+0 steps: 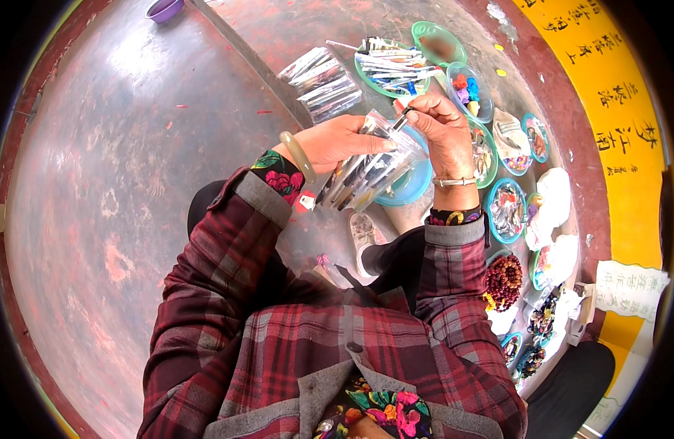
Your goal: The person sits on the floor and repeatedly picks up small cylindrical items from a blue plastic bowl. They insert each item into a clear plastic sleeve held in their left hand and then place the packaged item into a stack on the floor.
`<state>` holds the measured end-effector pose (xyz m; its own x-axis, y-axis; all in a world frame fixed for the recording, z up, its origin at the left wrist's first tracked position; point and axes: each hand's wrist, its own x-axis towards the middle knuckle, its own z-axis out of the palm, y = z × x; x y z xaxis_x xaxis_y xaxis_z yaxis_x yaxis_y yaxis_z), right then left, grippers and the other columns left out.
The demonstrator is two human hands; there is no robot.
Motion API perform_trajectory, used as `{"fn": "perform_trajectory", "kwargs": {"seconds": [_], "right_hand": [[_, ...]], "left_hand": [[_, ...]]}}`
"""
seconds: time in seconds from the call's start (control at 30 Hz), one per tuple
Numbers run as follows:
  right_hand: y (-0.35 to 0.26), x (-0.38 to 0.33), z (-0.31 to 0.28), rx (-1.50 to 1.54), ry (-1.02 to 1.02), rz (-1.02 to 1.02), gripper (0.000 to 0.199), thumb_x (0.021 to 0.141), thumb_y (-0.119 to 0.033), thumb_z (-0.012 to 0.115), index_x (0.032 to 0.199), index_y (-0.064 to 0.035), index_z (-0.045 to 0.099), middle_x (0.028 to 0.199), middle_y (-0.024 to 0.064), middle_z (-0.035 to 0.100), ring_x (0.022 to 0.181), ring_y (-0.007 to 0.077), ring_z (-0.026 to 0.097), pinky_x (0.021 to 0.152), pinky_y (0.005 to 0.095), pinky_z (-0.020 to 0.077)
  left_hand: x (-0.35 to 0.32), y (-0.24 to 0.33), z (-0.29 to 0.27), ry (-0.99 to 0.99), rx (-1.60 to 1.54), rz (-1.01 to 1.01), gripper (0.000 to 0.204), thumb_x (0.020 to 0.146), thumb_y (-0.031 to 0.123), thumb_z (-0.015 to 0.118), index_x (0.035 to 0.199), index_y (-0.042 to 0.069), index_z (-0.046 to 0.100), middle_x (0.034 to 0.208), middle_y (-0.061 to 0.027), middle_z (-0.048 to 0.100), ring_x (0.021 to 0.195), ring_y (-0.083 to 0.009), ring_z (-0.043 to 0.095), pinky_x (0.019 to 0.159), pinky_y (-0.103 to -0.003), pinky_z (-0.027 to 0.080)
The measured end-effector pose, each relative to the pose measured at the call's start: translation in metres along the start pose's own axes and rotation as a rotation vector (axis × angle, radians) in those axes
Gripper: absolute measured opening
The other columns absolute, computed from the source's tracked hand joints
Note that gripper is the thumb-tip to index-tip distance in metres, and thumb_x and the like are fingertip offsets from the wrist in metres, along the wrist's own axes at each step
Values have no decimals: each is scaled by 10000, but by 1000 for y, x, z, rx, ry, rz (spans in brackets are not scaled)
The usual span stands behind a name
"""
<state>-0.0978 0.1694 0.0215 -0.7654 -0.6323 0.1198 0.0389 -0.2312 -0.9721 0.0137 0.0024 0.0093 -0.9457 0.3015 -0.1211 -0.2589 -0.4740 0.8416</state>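
Observation:
A clear plastic bag (366, 175) packed with several slim pens hangs tilted in front of me. My left hand (335, 143), with a pale bangle on its wrist, is closed on the bag's side near the top. At the bag's mouth, my right hand (443, 130) pinches a thin black pen (402, 120) between thumb and fingers; its lower end reaches the bag's opening. I cannot tell how far inside the pen sits. Behind and below the bag, a light blue basin (416, 192) is partly hidden.
Bagged pens (328, 91) lie stacked on the floor ahead. Beside them stands a green basin heaped with pens (394, 69). Bowls line the right, among them a clear bowl of colourful pieces (469, 91), a blue basket (505, 212) and dark red beads (504, 282). A purple basin (164, 9) sits far left.

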Motion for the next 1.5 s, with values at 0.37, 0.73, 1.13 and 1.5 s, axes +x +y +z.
{"fn": "perform_trajectory", "kwargs": {"seconds": [0.37,0.73,1.13,1.5], "right_hand": [[1,2,-10,67,-32,116,144,734,15,687,870,-21,656,819,28,648,771,110,587,755,239,452],[-15,-3,-8,-121,29,27,127,742,12,682,863,-24,669,804,27,651,765,105,588,739,236,457],[-4,1,-10,-54,35,42,121,744,25,673,856,-17,657,817,26,644,761,105,583,737,235,455],[-2,0,-2,-75,-25,148,107,722,14,690,819,-21,663,777,31,655,742,106,586,731,234,445]], "left_hand": [[1,-3,-2,-17,18,-6,325,900,144,556,1183,-3,501,1029,-36,599,914,-84,562,789,-240,464],[2,-6,-6,29,131,-8,342,922,209,530,1189,-2,513,1047,-34,592,930,-82,553,801,-234,455],[5,-8,-11,29,20,-8,319,949,196,467,1186,-11,517,1056,-39,594,916,-87,566,788,-248,475],[4,-2,-7,122,-38,87,297,940,197,479,1134,-17,546,1009,-37,607,893,-85,578,777,-241,475]]}}
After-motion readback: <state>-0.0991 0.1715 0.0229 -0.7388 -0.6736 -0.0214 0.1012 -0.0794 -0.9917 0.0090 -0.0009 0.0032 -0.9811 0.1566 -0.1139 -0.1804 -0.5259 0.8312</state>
